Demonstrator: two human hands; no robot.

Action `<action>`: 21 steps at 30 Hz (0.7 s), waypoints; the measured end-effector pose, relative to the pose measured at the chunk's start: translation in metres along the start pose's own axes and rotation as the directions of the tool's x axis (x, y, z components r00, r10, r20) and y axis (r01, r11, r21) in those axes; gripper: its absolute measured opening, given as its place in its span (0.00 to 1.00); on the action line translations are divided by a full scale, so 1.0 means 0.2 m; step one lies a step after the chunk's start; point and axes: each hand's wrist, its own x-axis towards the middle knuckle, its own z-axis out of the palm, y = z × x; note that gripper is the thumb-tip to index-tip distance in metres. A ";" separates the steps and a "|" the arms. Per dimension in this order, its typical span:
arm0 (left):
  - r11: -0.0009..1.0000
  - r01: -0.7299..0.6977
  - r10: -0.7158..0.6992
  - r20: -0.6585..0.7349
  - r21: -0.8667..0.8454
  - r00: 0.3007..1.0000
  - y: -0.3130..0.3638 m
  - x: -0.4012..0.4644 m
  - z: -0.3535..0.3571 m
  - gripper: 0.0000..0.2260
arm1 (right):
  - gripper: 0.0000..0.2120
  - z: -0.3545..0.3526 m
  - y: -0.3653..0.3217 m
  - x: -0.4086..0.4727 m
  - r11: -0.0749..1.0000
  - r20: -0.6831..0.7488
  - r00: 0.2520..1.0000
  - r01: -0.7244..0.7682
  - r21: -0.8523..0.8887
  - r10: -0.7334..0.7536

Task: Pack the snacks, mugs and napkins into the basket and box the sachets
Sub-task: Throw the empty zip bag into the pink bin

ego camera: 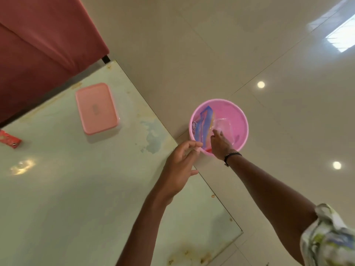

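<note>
A round pink basket (pixel 241 120) stands on the floor beside the table's right edge. Inside it leans a blue and purple snack packet (pixel 204 122). My right hand (pixel 221 144) reaches down into the basket and holds a clear glass mug (pixel 223 127) there. My left hand (pixel 179 167) hovers at the basket's near rim with fingers apart, holding nothing. A pink lidded box (pixel 97 108) lies on the table. A red sachet (pixel 9 140) lies at the table's left edge.
The pale glass-topped table (pixel 67 189) fills the left and lower view, its corner near the bottom. A red upholstered seat (pixel 38 39) stands behind it. Glossy beige floor tiles (pixel 269 54) spread to the right.
</note>
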 end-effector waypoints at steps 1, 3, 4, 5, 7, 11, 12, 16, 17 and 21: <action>1.000 -0.011 0.011 0.004 -0.003 1.000 -0.01 0.02 -0.01 0.09 | 0.16 0.04 0.02 0.04 0.999 0.069 0.998 0.010 -0.046 -0.007; 0.999 -0.037 0.037 0.013 -0.004 0.999 -0.04 0.06 -0.03 0.08 | 0.17 0.08 0.05 0.11 0.996 0.168 0.985 0.036 -0.083 -0.021; 0.999 -0.045 0.045 0.013 -0.007 0.999 -0.05 0.08 -0.04 0.08 | 0.18 0.09 0.06 0.14 0.994 0.193 0.980 0.059 -0.094 -0.040; 0.999 -0.048 0.048 0.007 -0.014 0.999 -0.07 0.09 -0.04 0.08 | 0.18 0.09 0.06 0.16 0.994 0.186 0.981 0.064 -0.093 -0.046; 0.999 -0.042 0.041 -0.014 -0.026 0.999 -0.11 0.10 -0.05 0.08 | 0.16 0.08 0.05 0.16 0.995 0.098 0.994 0.065 -0.076 -0.057; 0.999 -0.012 0.007 -0.093 -0.053 0.996 -0.15 0.09 -0.03 0.08 | 0.15 0.00 0.02 0.06 1.000 -0.214 0.977 -0.008 -0.011 0.005; 0.998 -0.004 -0.003 -0.118 -0.057 0.993 -0.15 0.08 -0.03 0.08 | 0.15 -0.05 0.01 0.02 1.000 -0.271 0.963 0.001 0.000 -0.001; 0.996 0.016 -0.034 -0.203 -0.089 0.979 -0.07 -0.05 -0.04 0.09 | 0.12 -0.29 -0.12 -0.25 0.977 -0.415 0.908 0.034 0.212 0.058; 0.995 0.020 -0.041 -0.218 -0.097 0.975 -0.05 -0.09 -0.05 0.09 | 0.12 -0.34 -0.17 -0.33 0.967 -0.440 0.896 0.054 0.250 0.064; 0.991 0.007 -0.042 -0.265 -0.132 0.963 0.05 -0.32 -0.11 0.09 | 0.10 -0.50 -0.38 -0.67 0.896 -0.487 0.873 0.235 0.377 -0.025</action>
